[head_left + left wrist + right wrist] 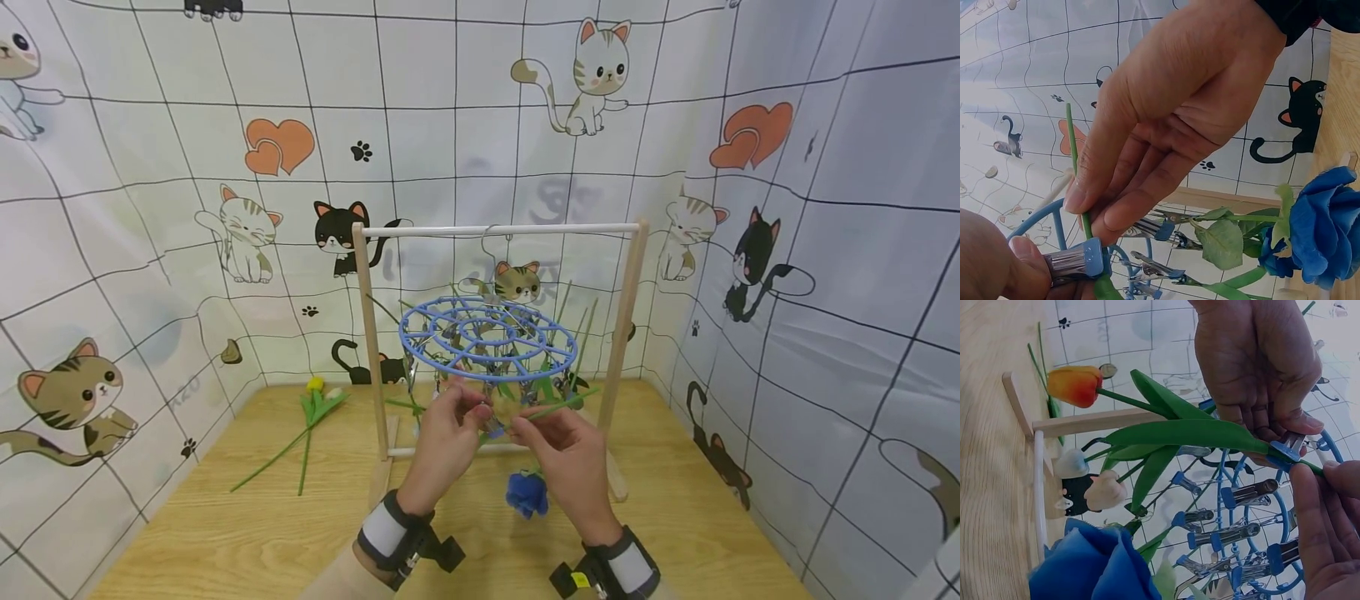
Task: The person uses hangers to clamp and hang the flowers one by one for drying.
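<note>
My left hand (448,429) pinches the handles of a metal clothes clip (1079,259) with blue tips. Between thumb and fingers, my right hand (566,450) pinches a thin green flower stem (1071,134). The stem runs past the clip's tips, and a long green leaf (1179,432) leads from there down beside an orange tulip (1074,386). Just above the hands is a round blue hanging rack (491,379) with several metal clips. A blue rose (527,493) hangs head down below my hands. Pale tulips (1105,491) hang among the clips too.
A wooden frame (628,300) with a white crossbar (427,231) carries the rack by its hook. On the wooden table (187,517), to the left, lie a yellow tulip (315,385) and a whitish one with long stems. Cat-print cloth (420,67) surrounds the table.
</note>
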A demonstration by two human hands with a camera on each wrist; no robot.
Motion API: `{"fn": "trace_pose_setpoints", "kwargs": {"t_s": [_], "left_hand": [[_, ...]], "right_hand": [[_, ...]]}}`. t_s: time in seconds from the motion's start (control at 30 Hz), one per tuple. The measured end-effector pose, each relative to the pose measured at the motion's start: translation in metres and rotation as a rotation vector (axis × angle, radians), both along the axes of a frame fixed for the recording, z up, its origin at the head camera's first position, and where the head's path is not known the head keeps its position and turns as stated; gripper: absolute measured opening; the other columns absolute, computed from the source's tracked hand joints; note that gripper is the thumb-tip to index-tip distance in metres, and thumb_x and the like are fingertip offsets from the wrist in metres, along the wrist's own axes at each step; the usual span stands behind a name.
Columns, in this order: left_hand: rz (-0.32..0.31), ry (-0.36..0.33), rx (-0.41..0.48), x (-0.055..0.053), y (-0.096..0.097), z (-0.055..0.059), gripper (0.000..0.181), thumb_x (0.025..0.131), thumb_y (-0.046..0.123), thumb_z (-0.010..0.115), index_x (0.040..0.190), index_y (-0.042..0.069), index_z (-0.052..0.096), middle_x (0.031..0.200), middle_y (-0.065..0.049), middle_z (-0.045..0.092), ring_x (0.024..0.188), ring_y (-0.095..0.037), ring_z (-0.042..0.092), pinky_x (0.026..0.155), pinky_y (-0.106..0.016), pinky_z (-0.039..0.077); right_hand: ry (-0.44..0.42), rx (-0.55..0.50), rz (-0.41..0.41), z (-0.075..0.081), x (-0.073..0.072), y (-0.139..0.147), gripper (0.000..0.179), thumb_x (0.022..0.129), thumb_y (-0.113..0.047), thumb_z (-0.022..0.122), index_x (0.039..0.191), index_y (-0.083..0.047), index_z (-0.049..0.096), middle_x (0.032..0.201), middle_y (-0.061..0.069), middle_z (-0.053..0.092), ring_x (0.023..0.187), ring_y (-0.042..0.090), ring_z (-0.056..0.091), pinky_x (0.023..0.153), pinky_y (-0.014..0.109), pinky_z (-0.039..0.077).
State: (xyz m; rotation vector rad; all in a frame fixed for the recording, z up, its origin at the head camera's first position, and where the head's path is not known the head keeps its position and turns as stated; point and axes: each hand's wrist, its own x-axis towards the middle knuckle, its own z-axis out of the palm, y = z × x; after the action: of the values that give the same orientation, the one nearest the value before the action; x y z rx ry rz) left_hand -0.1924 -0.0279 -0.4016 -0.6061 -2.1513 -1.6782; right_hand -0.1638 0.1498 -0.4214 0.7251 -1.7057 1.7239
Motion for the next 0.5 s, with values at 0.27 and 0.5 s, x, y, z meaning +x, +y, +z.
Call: {"fn": "trace_pose_setpoints", "kwargs": {"t_s": [0.27, 0.5], "left_hand": [[-0.016, -0.011, 0.004, 0.0006, 0.0005, 0.0006, 0.008, 0.102, 0.014, 0.061, 0.106, 0.008, 0.063, 0.102, -0.001, 0.066, 0.087, -0.017, 0.065, 0.074, -0.037, 0.055], [-0.036, -0.041, -0.004, 0.0007, 0.0016, 0.0002, 0.006, 0.103, 0.014, 0.06, 0.106, 0.011, 0.063, 0.105, -0.004, 0.066, 0.091, -0.016, 0.066, 0.078, -0.037, 0.056]], "right_hand": [[-0.016, 0.016, -0.048, 0.0029, 0.0031, -0.0029, 0.013, 0.091, 0.001, 0.073, 0.104, 0.001, 0.069, 0.088, 0.016, 0.072, 0.077, 0.034, 0.071, 0.07, 0.042, 0.06], [-0.021, 0.023, -0.073, 0.0008, 0.0013, -0.0017, 0.013, 0.091, -0.001, 0.074, 0.103, 0.0, 0.07, 0.086, 0.015, 0.073, 0.076, 0.033, 0.071, 0.067, 0.04, 0.06]]}}
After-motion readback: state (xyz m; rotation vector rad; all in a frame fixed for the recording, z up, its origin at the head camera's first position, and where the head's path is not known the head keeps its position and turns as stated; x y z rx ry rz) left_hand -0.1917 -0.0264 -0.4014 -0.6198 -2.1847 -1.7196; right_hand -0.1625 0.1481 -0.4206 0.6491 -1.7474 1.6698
